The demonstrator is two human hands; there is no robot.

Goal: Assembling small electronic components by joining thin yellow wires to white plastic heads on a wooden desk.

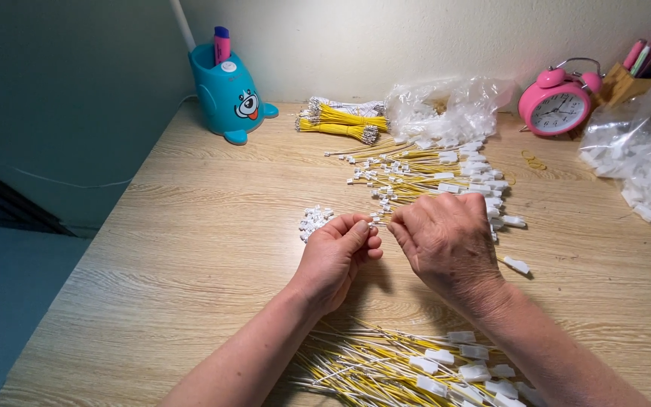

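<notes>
Turquoise plastic forms the cartoon-faced pen holder point(228, 94) at the back left of the pale wood-grain desk point(190, 249); a pink and purple marker point(221, 44) stands in it. At the back right, a small wooden pen box point(621, 84) holds pink and green pens point(644, 53). Just left of it stands a pink twin-bell alarm clock point(559, 104). A crumpled clear plastic bag point(446, 109) against the wall holds small white plastic connectors, and a second clear bag point(646, 162) at the right edge is full of the same white pieces.

Two bundles of bare yellow wires point(340, 120) lie beside the first bag. In front of it spreads a loose heap of yellow wires with white connectors fitted point(431, 177). Another pile of finished yellow wires with white connectors point(408, 369) lies at the near edge, between the forearms. A little cluster of loose white connectors point(313, 221) sits just left of the hands.

Both forearms reach in from the near edge and meet above mid-desk. The left hand point(334, 256) is curled, thumb pressed to fingertips, pinching a tiny white connector piece point(374, 221). The right hand point(446, 241) is turned back-up, its fingers folded under and closed toward the same piece; what it grips is hidden beneath the fingers. The two hands nearly touch.
</notes>
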